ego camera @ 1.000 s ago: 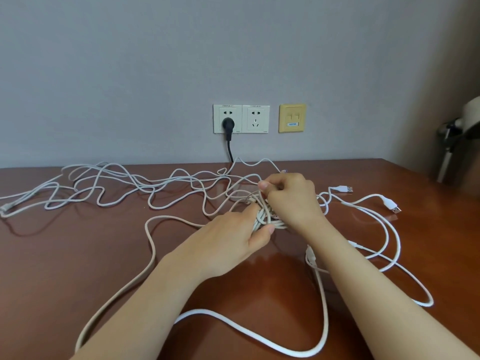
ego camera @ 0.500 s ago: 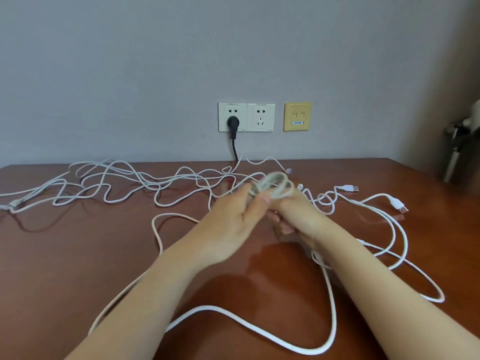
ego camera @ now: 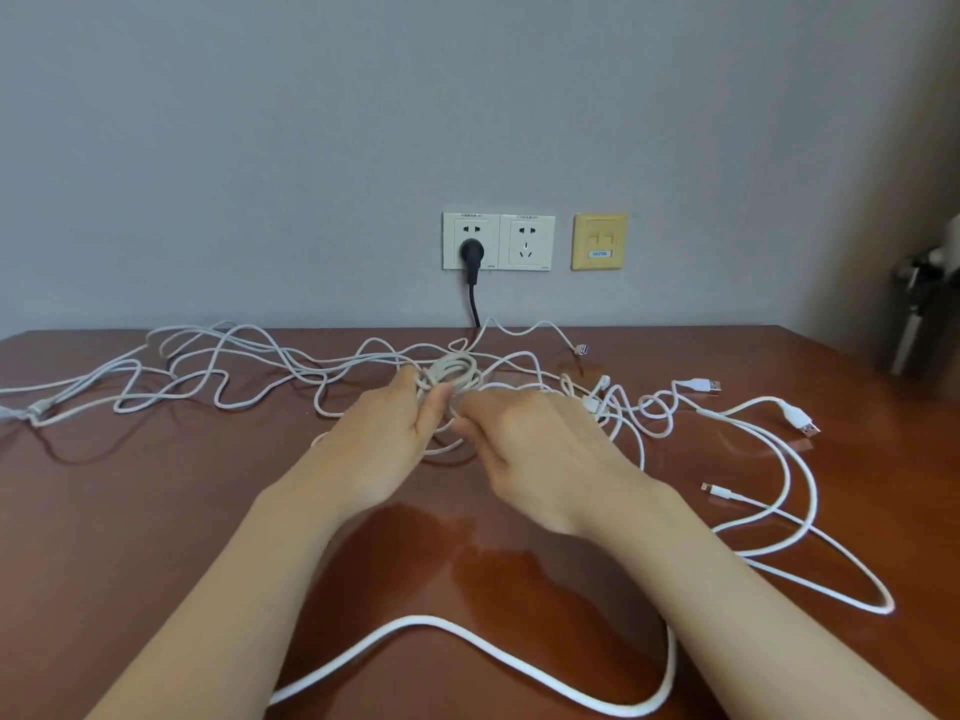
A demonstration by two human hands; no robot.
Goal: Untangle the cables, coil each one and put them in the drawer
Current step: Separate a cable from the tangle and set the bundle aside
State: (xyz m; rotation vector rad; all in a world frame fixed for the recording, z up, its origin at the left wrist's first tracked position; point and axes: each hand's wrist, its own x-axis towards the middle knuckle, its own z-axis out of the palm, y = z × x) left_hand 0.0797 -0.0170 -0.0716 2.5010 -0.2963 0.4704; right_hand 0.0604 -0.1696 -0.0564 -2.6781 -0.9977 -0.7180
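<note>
Grey cable point(ego camera: 208, 366): sprawls loose over the left of the counter point(ego camera: 130, 511) — slack yet to wind.
Left hand point(ego camera: 384, 444): pinches the small coil point(ego camera: 452, 374) so its loops hold together.
Right hand point(ego camera: 530, 444): fingers curled on a strand below the coil — likely feeding it.
White cables point(ego camera: 779, 459): tangled at right, untouched.

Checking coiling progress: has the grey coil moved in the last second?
Yes. The grey coil, held in the left hand, shifted left and upward: now under the black plug, earlier lower right of it.

Coil point(ego camera: 451, 374) at centre: tangled cable point(ego camera: 208, 366) left, USB plugs point(ego camera: 706, 385) right, wall socket point(ego camera: 497, 241) behind, cable loop point(ego camera: 467, 636) before.
</note>
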